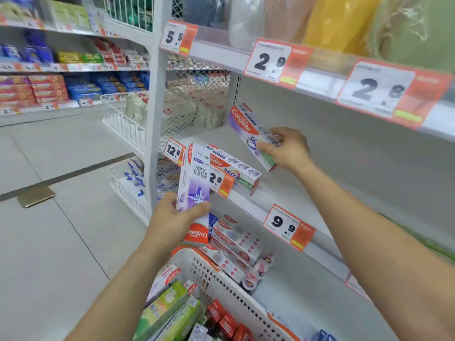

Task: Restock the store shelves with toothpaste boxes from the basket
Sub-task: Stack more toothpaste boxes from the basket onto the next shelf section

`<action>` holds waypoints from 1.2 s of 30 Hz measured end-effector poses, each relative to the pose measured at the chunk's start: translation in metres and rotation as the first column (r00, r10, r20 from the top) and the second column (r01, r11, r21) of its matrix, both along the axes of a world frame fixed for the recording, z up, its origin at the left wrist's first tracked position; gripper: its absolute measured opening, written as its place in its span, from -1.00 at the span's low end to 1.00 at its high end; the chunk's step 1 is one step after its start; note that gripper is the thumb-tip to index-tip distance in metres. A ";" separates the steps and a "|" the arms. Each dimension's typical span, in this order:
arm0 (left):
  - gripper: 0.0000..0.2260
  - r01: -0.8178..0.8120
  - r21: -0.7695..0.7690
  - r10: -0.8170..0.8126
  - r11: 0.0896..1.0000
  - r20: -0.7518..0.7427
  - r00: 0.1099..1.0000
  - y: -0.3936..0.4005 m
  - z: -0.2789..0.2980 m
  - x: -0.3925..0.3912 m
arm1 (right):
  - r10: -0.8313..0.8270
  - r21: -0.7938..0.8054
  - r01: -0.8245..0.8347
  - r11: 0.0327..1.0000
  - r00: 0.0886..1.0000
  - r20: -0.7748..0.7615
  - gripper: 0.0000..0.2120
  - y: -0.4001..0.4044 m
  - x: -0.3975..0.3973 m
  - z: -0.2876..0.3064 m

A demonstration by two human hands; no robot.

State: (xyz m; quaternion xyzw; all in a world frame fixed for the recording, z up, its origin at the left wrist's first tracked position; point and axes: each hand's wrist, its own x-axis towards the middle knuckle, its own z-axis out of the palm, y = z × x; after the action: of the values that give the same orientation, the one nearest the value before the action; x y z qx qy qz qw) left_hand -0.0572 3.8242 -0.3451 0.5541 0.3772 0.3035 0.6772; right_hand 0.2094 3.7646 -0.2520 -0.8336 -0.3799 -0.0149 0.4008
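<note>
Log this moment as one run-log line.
right hand: holds Colgate 360 box over middle shelf | left hand: holds purple box upright | basket: more boxes

Basket cut off below — upper price tags blurred, small print unreadable.

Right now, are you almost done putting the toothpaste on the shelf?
Not nearly. One Colgate box already lies on the middle shelf. The right hand holds a second box over that shelf, and the left hand grips a purple box. The basket still holds many boxes, so lots remains.
</note>
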 end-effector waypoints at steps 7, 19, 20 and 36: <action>-0.65 0.056 0.005 -0.056 0.998 -0.008 0.998 0.048 -0.003 0.009 | 0.084 -0.335 -0.109 0.936 0.993 -0.087 -0.46 0.053 0.019 -0.024; -0.72 0.169 -0.094 -0.157 0.981 0.121 0.980 0.072 -0.003 0.027 | 0.111 -0.201 -0.183 0.962 0.940 -0.323 -0.65 0.043 0.032 -0.053; -0.73 0.181 -0.097 -0.169 0.979 0.126 0.978 0.071 -0.003 0.028 | 0.105 -0.204 -0.177 0.963 0.942 -0.320 -0.63 0.043 0.031 -0.053; -0.92 0.569 0.030 -0.566 0.822 0.164 0.808 0.050 0.011 0.027 | 0.118 0.064 -0.100 0.993 0.896 -0.428 -0.66 0.008 -0.011 0.008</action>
State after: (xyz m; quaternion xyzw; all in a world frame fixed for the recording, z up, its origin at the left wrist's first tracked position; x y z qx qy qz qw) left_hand -0.0306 3.8743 -0.3337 0.6075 0.1401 0.1286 0.7712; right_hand 0.1982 3.7729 -0.2443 -0.7853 -0.3277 0.1843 0.4918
